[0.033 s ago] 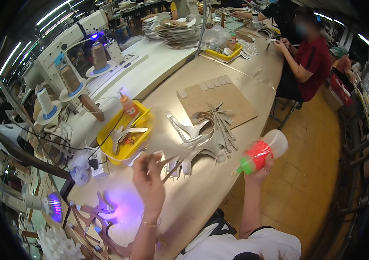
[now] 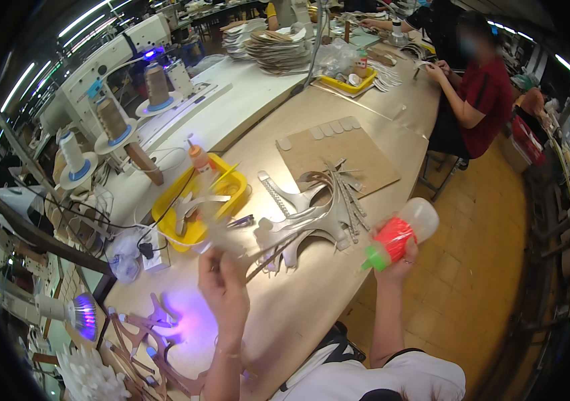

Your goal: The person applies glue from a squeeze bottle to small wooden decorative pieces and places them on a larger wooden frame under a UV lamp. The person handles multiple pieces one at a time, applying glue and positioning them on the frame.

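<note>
Workshop bench [image 2: 338,281], tan, cluttered | left hand [image 2: 223,289] pinches blurred pale cut piece [image 2: 226,242] above bench | right hand [image 2: 397,257] clenched round squeeze bottle [image 2: 400,235], red wrap, green nozzle, off bench edge | yellow tray [image 2: 194,230] beside grey cut pieces [image 2: 311,214] | violet lamp [image 2: 84,315] partly cut off.

Left hand [image 2: 223,287] pinching pale cut piece [image 2: 231,246], right hand [image 2: 398,257] gripping red squeeze bottle [image 2: 398,237], yellow tray [image 2: 194,230] on worktop [image 2: 311,294]
</note>
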